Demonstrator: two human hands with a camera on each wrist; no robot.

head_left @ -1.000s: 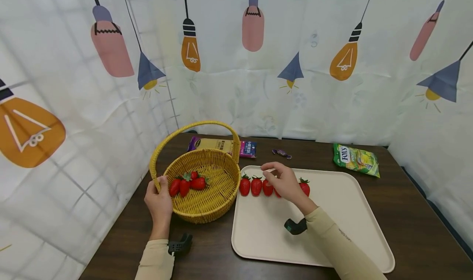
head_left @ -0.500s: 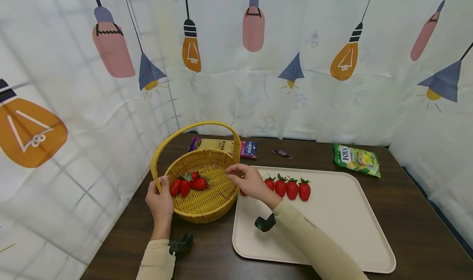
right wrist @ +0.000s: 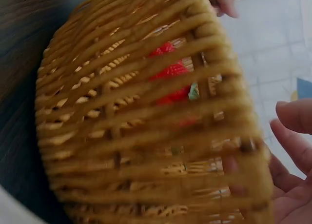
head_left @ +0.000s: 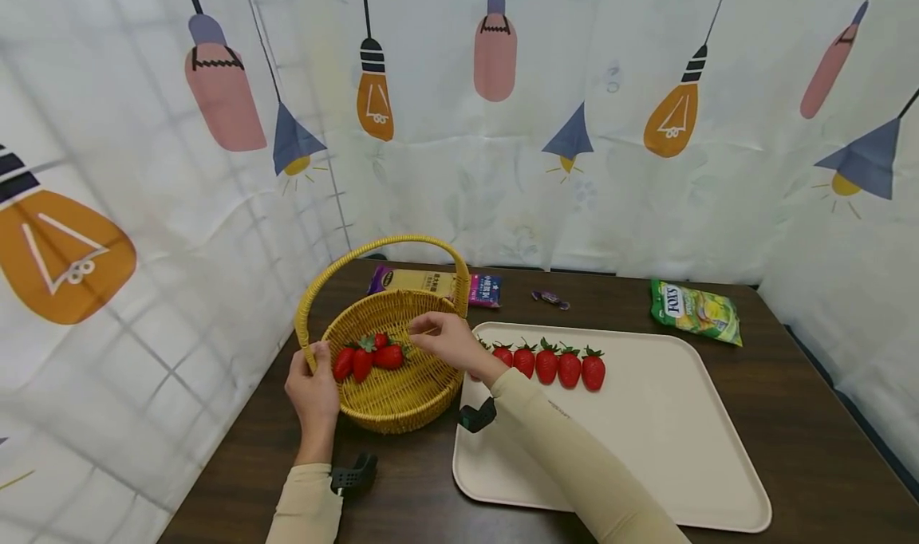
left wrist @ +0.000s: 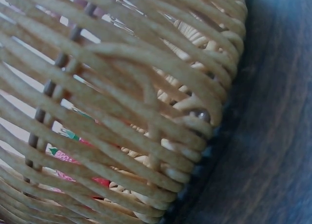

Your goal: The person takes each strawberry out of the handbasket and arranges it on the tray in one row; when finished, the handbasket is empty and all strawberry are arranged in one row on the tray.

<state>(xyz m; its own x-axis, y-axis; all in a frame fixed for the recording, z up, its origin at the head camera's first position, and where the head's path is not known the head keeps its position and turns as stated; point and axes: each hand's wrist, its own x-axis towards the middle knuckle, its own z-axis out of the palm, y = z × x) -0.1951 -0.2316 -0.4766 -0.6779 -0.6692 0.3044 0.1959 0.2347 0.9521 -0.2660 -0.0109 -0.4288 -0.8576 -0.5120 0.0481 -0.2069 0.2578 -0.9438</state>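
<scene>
My left hand (head_left: 313, 392) grips the left foot of the handle of a yellow woven basket (head_left: 391, 426). Several red strawberries (head_left: 389, 357) lie together on the basket's left side, showing through the weave in both wrist views. Over the basket's right rim reaches my right hand (head_left: 452, 343), its fingers loosely bent. In the right wrist view this hand (right wrist: 295, 197) has thumb and fingers apart, with nothing seen between them. A row of strawberries (head_left: 547, 366) stands along the far edge of the cream tray (head_left: 668, 440); my right hand and wrist partly cover its left end.
Behind the basket lie a yellow and purple snack packet (head_left: 420, 280) and a pink and blue one (head_left: 486, 290). A small purple wrapped candy (head_left: 550, 300) is behind the tray. A green candy bag (head_left: 695, 313) lies at the back right of the dark table (head_left: 811, 448).
My right hand has swept left from above the strawberry row to over the basket's right side, uncovering strawberries on the tray. My left hand stays on the handle.
</scene>
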